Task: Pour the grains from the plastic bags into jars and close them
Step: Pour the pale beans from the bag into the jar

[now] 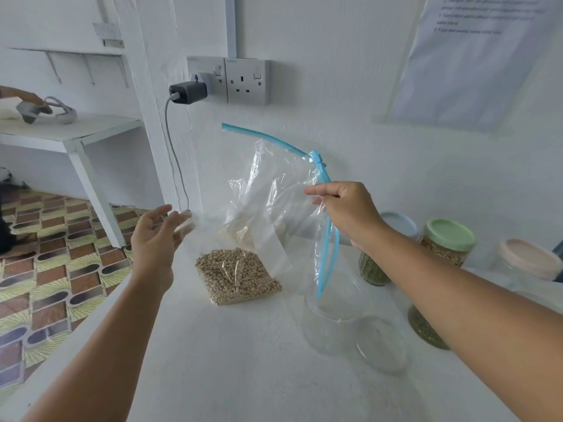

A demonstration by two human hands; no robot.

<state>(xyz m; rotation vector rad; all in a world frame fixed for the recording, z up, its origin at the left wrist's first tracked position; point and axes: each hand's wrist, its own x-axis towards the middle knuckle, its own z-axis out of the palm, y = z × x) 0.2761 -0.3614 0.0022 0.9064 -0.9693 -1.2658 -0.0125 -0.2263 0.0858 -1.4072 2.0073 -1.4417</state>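
While right hand pinches the bag aloft, left hand spreads open.

Premises present as a plain domestic utility or pantry room. White-painted rough plaster wall carries a double switched wall socket with a grey charger plug. A white-painted work counter holds lidded clear storage jars of dried grains. Patterned brown-and-green vinyl floor covering, a white wooden side table and a printed paper notice on the wall are noted.
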